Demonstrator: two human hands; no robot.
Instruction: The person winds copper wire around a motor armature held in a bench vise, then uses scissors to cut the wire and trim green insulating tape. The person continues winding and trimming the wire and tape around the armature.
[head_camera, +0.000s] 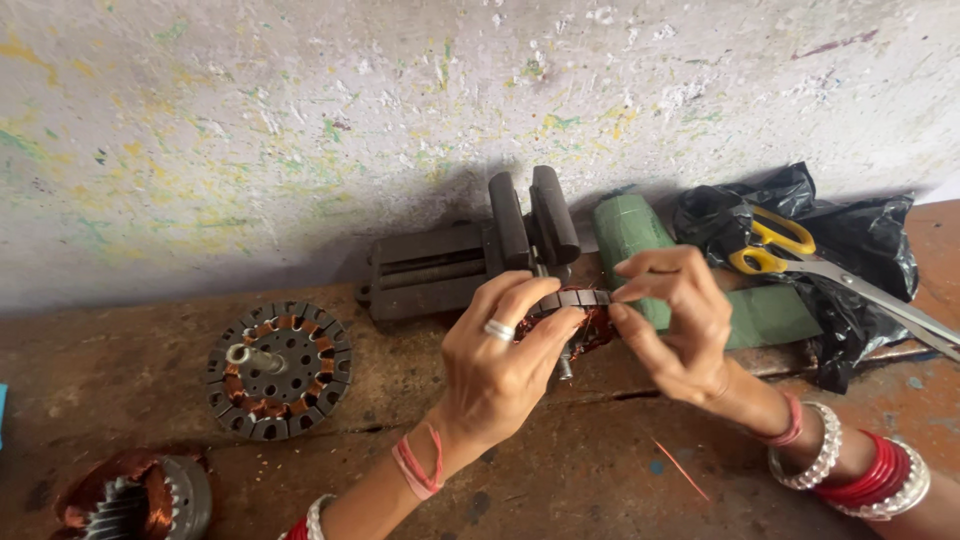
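The fingers (625, 290) of the right hand (680, 330) pinch together at the rim of a small wound motor core (585, 310), seemingly on a thin slip or wire at one slot, though what exactly sits between them is too small to tell. The left hand (500, 365), a ring on one finger, curls its fingers (550, 320) around the core's near side and steadies it. The core sits at the jaws of a dark bench vise (480, 260) that stands against the paint-spattered wall (300, 120); whether the vise grips it I cannot tell. By my reading the step in hand is working on the copper winding in the slots, and the next move calls for a fine, steady pinch while the left hand turns the core. Behind lie a green roll (630, 235), scissors (800, 255) on a black bag (860, 290), and, to the left on the rusty surface (560, 470), another wound core (280, 370) and a third core (130, 495).
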